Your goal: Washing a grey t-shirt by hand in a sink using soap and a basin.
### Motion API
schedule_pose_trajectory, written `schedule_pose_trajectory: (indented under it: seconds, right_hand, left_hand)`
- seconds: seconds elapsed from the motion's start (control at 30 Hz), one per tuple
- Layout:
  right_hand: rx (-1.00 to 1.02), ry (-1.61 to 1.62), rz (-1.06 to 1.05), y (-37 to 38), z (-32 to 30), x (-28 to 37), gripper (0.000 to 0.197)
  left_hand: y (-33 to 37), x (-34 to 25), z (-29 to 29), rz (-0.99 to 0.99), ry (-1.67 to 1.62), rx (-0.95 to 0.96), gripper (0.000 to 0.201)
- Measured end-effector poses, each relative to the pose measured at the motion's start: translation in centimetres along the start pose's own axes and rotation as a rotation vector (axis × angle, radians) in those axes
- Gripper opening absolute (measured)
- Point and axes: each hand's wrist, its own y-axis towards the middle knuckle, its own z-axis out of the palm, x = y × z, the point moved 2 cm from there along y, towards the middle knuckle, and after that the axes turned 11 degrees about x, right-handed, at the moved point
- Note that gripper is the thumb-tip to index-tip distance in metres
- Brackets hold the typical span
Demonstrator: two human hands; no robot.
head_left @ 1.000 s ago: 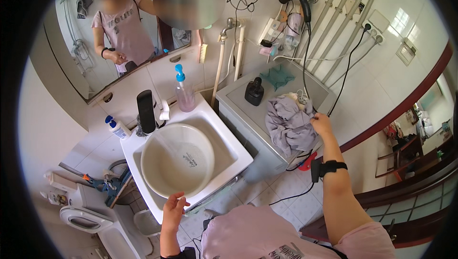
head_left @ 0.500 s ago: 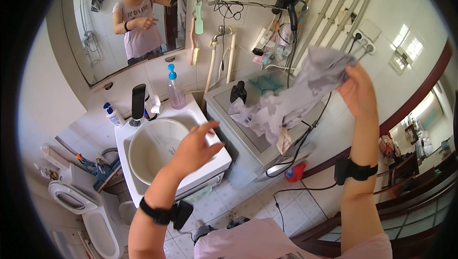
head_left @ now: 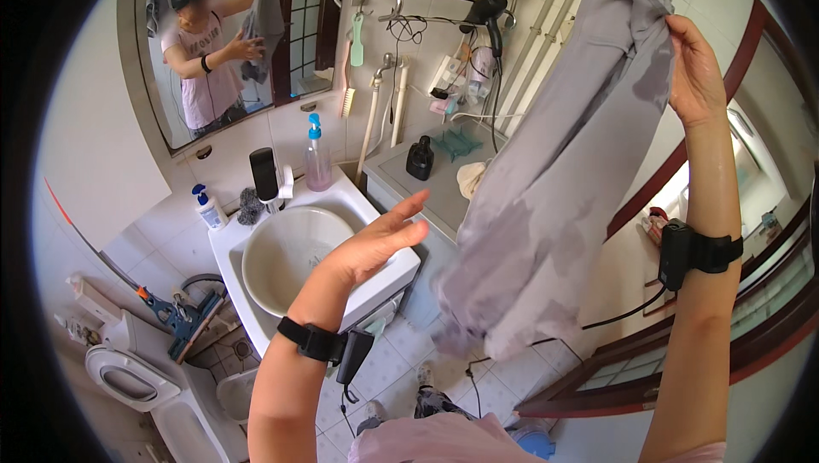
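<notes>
A long grey garment (head_left: 559, 181) with darker, damp-looking patches hangs in front of me on the right. My right hand (head_left: 693, 79) is raised and closed on its upper edge. Folds hide whether it is a pair of trousers or a top. Near the right rim of a cream basin (head_left: 254, 288), my left hand (head_left: 375, 245) is open, fingers stretched toward the cloth without touching it. That basin stands in the white sink (head_left: 388, 279) and appears to hold water. The mirror (head_left: 247, 45) also shows the held garment.
A grey-topped cabinet or appliance (head_left: 392, 181) carries a black bottle (head_left: 420, 158). A pump bottle (head_left: 317, 160) and black faucet (head_left: 264, 174) stand behind the basin. A hair dryer (head_left: 486, 12) hangs on the rack. A toilet (head_left: 128, 373) is at left, a dark red door frame (head_left: 751, 45) at right.
The bunched garment has been lifted up and now hangs unfolded from my right hand, off the grey top. My left hand has moved slightly right, with its fingers straighter.
</notes>
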Motion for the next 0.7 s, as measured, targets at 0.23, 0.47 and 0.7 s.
schedule_pose_trajectory:
  seconds: [0.23, 0.47, 0.7]
  right_hand:
    - [-0.081, 0.002, 0.063, -3.2, 3.2, 0.8, 0.024]
    - [-0.445, -0.313, 0.147, -11.3, 1.0, 3.2, 0.024]
    - [-0.551, -0.504, 0.452, -16.7, -1.0, 1.6, 0.026]
  left_hand:
    - [-0.6, 0.4, 3.5, -0.097, 0.376, 0.252, 0.051]
    - [-3.1, -5.6, 0.5, 0.043, 0.246, -0.187, 0.019]
    - [-2.1, -14.4, 1.2, 0.172, 0.291, -0.269, 0.015]
